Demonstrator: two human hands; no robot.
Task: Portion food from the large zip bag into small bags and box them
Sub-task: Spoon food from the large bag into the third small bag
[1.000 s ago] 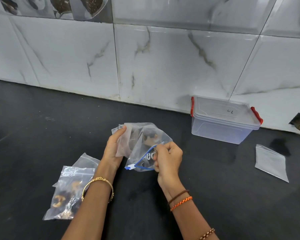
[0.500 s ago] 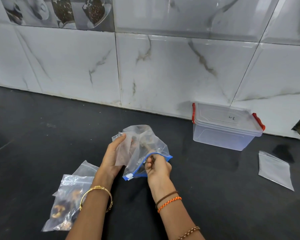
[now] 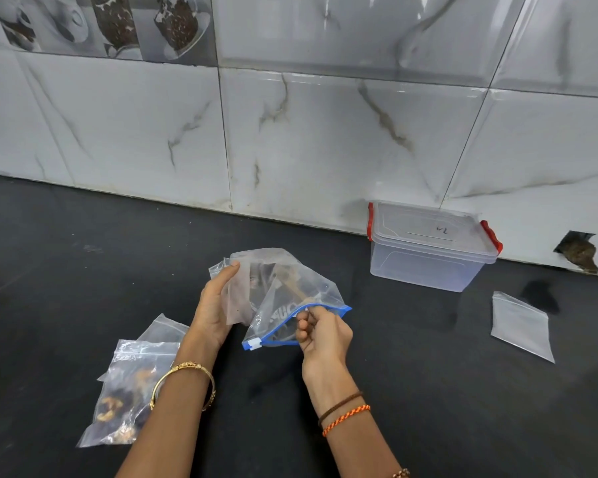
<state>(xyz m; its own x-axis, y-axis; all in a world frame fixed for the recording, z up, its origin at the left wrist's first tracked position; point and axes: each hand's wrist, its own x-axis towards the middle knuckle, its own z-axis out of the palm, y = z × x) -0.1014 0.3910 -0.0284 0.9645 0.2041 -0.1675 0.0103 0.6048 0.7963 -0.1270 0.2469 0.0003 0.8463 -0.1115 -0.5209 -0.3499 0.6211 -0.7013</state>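
Note:
The large clear zip bag [image 3: 290, 288] with a blue zip strip is held above the black counter, with brown food pieces inside. My left hand [image 3: 216, 305] grips its far side together with a small empty bag [image 3: 233, 298]. My right hand [image 3: 321, 334] pinches the blue zip edge at the mouth, which gapes open. A filled small bag [image 3: 128, 391] of brown pieces lies at the lower left, over another small bag [image 3: 163, 331]. The clear box [image 3: 425, 267] with red latches stands lidded at the right, by the wall.
An empty small bag [image 3: 522, 326] lies flat on the black counter [image 3: 83, 270] at the right, in front of the box. The marble-tiled wall [image 3: 290, 132] runs along the counter's back edge, with a broken hole [image 3: 577, 251] low at the far right.
My right hand has slid along the blue zip from its middle toward the right end, and the bag's mouth now gapes wider. The view has tilted up a little.

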